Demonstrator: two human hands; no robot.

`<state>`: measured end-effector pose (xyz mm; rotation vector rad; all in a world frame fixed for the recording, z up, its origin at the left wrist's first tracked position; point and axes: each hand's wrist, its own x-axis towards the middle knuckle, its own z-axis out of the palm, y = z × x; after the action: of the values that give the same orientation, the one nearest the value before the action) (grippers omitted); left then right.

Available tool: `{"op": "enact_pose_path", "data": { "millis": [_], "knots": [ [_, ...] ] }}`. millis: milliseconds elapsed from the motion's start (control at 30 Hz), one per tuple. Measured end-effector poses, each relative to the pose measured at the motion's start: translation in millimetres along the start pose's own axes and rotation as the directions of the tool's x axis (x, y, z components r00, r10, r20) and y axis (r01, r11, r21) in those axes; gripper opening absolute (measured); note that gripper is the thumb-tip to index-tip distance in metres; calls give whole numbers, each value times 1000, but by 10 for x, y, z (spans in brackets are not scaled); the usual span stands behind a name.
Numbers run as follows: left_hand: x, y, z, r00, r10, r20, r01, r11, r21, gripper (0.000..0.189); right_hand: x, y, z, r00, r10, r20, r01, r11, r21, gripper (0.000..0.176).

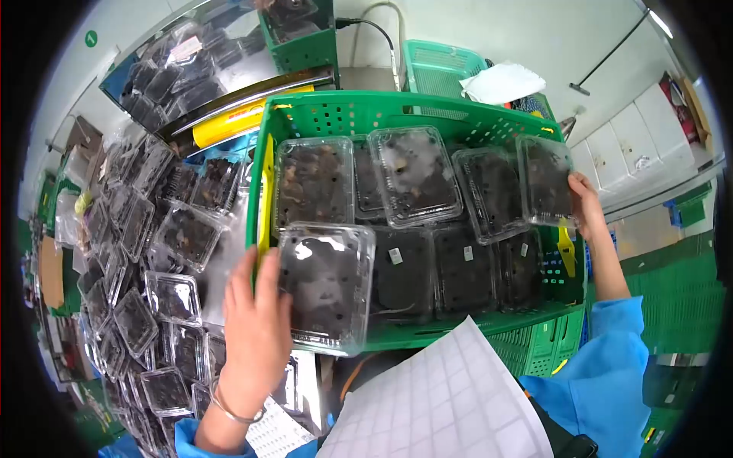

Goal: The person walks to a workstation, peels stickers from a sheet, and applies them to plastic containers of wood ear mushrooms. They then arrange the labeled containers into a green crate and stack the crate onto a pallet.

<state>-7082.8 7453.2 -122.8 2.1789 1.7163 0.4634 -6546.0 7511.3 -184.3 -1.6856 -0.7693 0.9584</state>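
Note:
My left hand [256, 324] lies with stretched fingers at the left edge of a green crate [458, 107]. Its thumb is at the side of a clear plastic punnet [324, 294] with dark contents, which overlaps the crate's near left corner. At the crate's right side my right hand [588, 204] grips the edge of another clear punnet [546, 179], tilted above the others; the thumb is hidden. More lidded punnets fill the crate, among them a brownish one [313, 183] and a fogged one [416, 175]. Several in the near row carry small white labels.
A large heap of similar punnets [172, 298] covers the left side. Behind the crate are a yellow roll [229, 126], a light green basket [439, 65] and a white cloth [504, 82]. A gridded white sheet [443, 397] rises in front of me.

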Motion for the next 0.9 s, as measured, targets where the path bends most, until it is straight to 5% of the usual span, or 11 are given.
{"op": "enact_pose_path", "data": {
  "millis": [33, 133, 167, 333, 433, 500, 600, 667, 767, 833, 900],
  "knots": [
    [13, 100, -23, 966, 258, -22, -242, 928, 282, 56, -241, -181, 153, 998, -20, -56, 14, 995, -102, 28],
    [-4, 333, 204, 921, 269, 281, -282, 960, 6, 59, -372, -219, 261, 988, -156, -12, 149, 964, -221, 34],
    [-1, 235, 378, 906, 295, 302, -354, 921, 162, 63, -270, -131, 219, 995, -99, 29, 103, 956, -275, 42],
    [123, 189, 565, 968, -11, 251, -36, 982, 185, 70, 58, 268, 465, 999, 16, 34, -3, 936, -353, 64],
    [193, 151, 602, 945, 226, 239, -271, 946, 177, 68, -198, 219, 603, 919, -327, 219, 388, 662, -641, 68],
    [272, 44, 798, 966, 201, 165, -239, 935, 261, 67, -551, 106, 827, 645, -391, 657, 722, 31, -691, 73],
    [331, 12, 729, 970, 240, -29, -224, 940, 258, 61, -505, 287, 1117, 628, -328, 706, 696, -169, -698, 87],
    [152, -154, 371, 952, 156, -262, -183, 979, -84, 51, -498, 174, 1181, 636, -313, 705, 710, -121, -694, 86],
    [-376, -1211, -124, 854, -122, -506, 169, 984, 49, 35, -733, -307, 1562, 621, -299, 724, 746, -59, -664, 81],
    [-808, -2439, 98, 727, -283, -625, 495, 848, 191, 35, -1135, -673, 2275, 437, -413, 799, 898, 236, -370, 73],
    [-1062, -3114, 281, 497, -838, -224, 865, 501, 45, 63, -1641, -983, 3211, 211, -377, 902, 902, 430, -32, 51]
  ]
}}
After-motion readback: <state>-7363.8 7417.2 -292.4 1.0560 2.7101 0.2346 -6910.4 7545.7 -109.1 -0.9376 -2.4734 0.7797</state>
